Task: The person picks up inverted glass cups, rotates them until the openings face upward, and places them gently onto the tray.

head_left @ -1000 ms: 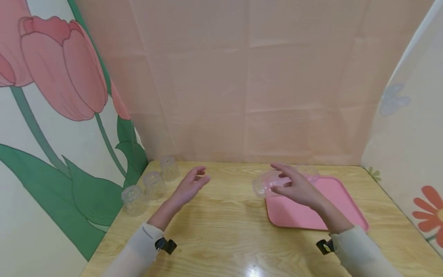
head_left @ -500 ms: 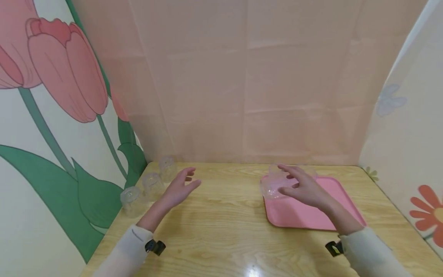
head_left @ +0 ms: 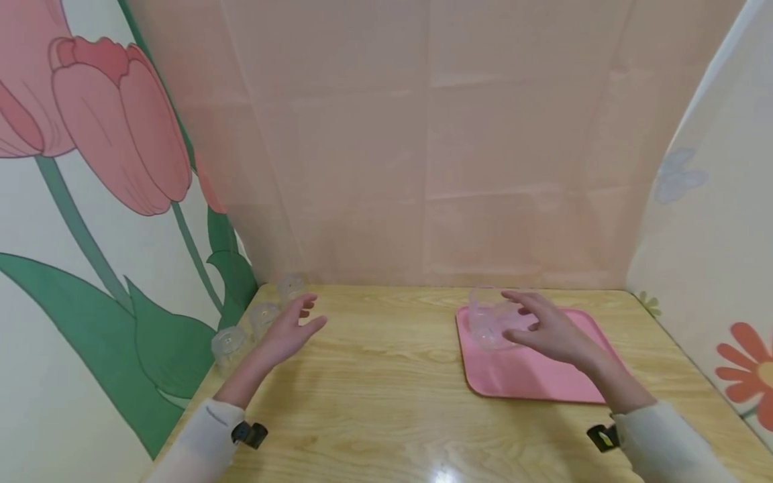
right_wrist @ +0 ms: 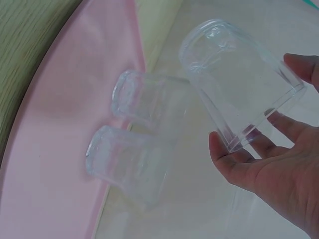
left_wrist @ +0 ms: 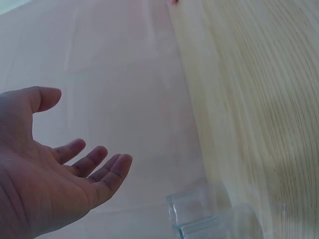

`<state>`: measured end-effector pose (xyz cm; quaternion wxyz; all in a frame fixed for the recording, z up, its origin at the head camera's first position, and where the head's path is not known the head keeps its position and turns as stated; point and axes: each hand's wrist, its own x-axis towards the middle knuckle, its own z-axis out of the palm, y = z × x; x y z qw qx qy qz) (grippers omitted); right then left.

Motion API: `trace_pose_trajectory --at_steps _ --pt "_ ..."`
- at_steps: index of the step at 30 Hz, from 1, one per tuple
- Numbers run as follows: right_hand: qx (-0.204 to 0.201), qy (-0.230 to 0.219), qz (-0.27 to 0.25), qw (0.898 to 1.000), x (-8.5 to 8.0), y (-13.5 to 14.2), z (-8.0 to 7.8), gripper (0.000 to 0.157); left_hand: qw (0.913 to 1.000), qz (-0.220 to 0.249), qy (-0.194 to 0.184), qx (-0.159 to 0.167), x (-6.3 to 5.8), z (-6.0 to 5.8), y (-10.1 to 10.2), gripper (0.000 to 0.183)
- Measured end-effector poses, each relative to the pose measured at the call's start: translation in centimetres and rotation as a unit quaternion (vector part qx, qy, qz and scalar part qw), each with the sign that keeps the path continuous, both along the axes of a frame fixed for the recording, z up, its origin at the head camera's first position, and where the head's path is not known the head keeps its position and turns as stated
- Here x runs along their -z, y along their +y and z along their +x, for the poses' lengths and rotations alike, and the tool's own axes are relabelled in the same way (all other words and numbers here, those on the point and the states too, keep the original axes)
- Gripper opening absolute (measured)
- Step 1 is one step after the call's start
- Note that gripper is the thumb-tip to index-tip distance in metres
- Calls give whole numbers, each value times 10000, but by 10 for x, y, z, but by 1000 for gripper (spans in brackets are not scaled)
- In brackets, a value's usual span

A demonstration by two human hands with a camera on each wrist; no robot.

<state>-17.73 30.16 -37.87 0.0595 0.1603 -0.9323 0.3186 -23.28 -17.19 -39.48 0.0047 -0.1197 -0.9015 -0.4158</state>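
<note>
My right hand [head_left: 552, 335] grips a clear plastic cup [right_wrist: 239, 74] over the pink tray [head_left: 513, 382]. In the right wrist view the thumb lies on one side of the cup's end and the fingers on the other. Two more clear cups, one cup [right_wrist: 149, 102] beside another cup [right_wrist: 132, 159], stand on the tray, mostly hidden behind the hand in the head view. My left hand [head_left: 292, 329] holds nothing, its fingers loosely bent and thumb apart. It hovers just right of several clear cups, among them a near cup [head_left: 229, 345], a middle cup [head_left: 262, 318] and a far cup [head_left: 291, 287].
The wooden table [head_left: 374, 402] spreads between the hands. A pale pink backdrop [head_left: 362, 134] rises behind its far edge. A tulip-printed wall [head_left: 90, 282] borders the left side, and a flower-printed wall [head_left: 712, 268] the right.
My left hand has moved left and slightly nearer, toward the row of cups. My right hand has moved right with the held cup, which now shows over the tray's left part.
</note>
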Motion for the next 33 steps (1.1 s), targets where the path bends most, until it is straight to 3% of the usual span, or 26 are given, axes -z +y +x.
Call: trace_pose_trajectory --at_steps 10,23,33 --pt "41 153 181 9997 -4 8 4 72 9999 -97 120 -38 3 -6 -19 70" --pt "319 -78 437 9985 -6 28 9 76 9992 -257 167 -253 0 -3 -45 66" --pt "365 -64 612 9974 -7 38 10 75 9920 -837 861 -398 4 -5 -62 63"
